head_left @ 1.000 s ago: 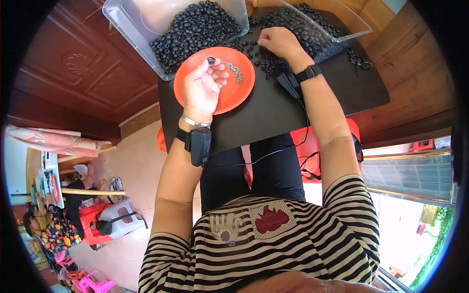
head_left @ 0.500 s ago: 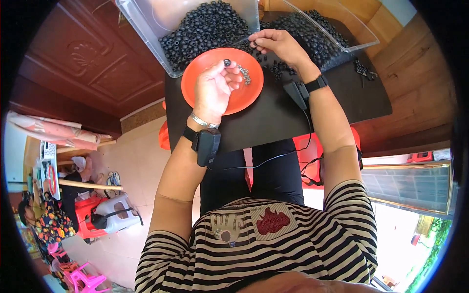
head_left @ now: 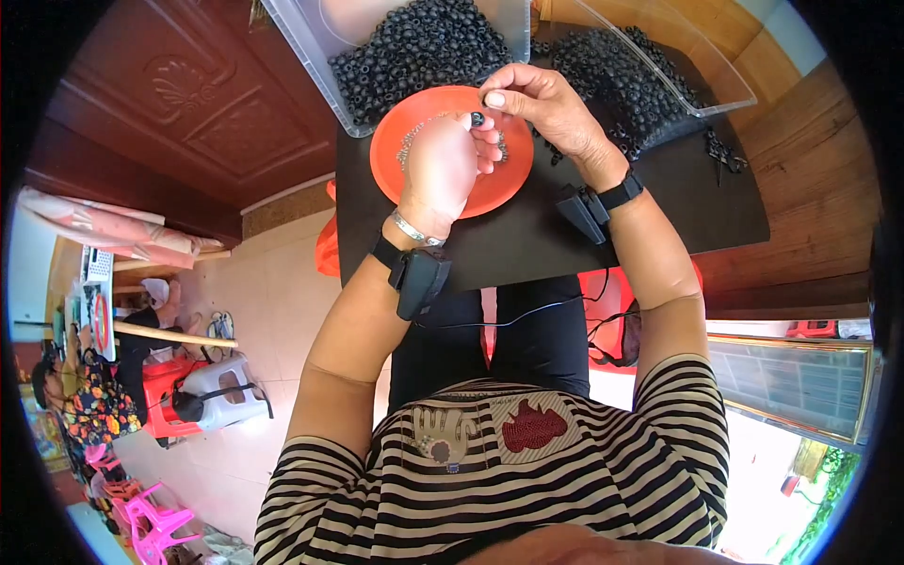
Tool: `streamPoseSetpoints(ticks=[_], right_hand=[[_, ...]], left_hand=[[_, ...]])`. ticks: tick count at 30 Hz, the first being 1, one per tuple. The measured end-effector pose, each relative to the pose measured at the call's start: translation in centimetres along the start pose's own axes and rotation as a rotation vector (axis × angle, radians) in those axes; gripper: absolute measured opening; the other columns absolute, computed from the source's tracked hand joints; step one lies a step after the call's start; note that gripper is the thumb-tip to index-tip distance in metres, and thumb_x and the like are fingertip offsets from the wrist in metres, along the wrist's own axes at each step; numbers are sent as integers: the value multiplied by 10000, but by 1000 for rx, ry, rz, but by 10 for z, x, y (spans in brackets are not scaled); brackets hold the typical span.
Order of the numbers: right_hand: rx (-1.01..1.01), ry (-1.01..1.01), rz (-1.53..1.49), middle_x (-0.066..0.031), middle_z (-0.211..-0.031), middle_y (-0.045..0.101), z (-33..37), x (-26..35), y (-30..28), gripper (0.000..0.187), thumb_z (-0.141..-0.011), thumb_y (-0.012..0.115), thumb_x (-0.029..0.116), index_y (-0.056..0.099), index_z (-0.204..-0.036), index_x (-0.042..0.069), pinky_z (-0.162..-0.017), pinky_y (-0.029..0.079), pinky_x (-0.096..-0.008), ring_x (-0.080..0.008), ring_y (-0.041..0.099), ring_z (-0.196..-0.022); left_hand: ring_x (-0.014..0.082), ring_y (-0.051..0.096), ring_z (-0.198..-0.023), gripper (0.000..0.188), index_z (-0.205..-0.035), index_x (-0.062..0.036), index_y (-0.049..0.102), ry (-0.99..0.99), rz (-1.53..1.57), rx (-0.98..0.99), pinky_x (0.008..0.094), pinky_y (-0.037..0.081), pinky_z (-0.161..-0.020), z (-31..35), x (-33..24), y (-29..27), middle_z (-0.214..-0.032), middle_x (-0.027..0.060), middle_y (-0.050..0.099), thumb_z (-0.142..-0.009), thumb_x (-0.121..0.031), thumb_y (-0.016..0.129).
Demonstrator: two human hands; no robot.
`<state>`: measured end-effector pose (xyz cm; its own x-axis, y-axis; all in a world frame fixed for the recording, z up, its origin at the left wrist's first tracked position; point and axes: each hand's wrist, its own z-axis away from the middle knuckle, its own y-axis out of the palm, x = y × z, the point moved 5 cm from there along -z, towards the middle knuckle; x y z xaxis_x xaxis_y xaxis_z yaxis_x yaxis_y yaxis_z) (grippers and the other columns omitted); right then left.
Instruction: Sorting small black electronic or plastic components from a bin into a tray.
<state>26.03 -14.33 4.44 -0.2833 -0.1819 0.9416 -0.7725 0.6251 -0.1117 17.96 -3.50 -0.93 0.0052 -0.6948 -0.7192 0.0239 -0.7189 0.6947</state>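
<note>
Both hands meet over an orange plate (head_left: 414, 151): left hand (head_left: 441, 169) and right hand (head_left: 541, 104) pinch one black bead (head_left: 477, 119); at twelve o'clock, bins (head_left: 311, 47) remain heaped, suggesting much work left.

A single wide view from the person's head looks steeply down — past a striped shirt (head_left: 490, 490) at the lower edge, along both forearms, to a black tabletop (head_left: 527, 245) fairly close ahead — with straight edges bending toward the rim.

Both hands — left hand (head_left: 447, 165), right hand (head_left: 541, 104) — pinch one black bead (head_left: 477, 119) (over orange plate (head_left: 395, 151)).
</note>
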Motion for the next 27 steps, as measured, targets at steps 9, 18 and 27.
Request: streamPoseSetpoints(ticks=[9, 18, 27], right_hand=[[-28, -106, 115, 5, -797, 610, 1, 3, 10, 134, -850, 647, 149, 627, -890, 23, -696, 477, -219, -62, 561, -744], [-113, -347, 589, -35, -789, 607, 6, 20, 20, 100, -803, 671, 87, 620, -857, 20, -650, 474, -259, -121, 579, -723], [-140, -453, 627, -52, -750, 614, 8, 28, 21, 94, -795, 674, 93, 641, -842, 19, -631, 468, -264, -140, 581, -701]], left_hand=[[185, 594, -681, 198, -893, -28, 585, 24, -3, 7, 272, 448, -589, -1, 0, -1, -795, 71, 617, -875, -208, 504], [188, 598, -701, 198, -919, -29, 574, 22, -16, -39, 280, 455, -606, -1, 1, -4, -791, 82, 612, -881, -203, 486], [196, 600, -718, 198, -909, -29, 581, 51, 42, -39, 285, 459, -625, 0, -3, -1, -802, 78, 614, -880, -192, 474]])
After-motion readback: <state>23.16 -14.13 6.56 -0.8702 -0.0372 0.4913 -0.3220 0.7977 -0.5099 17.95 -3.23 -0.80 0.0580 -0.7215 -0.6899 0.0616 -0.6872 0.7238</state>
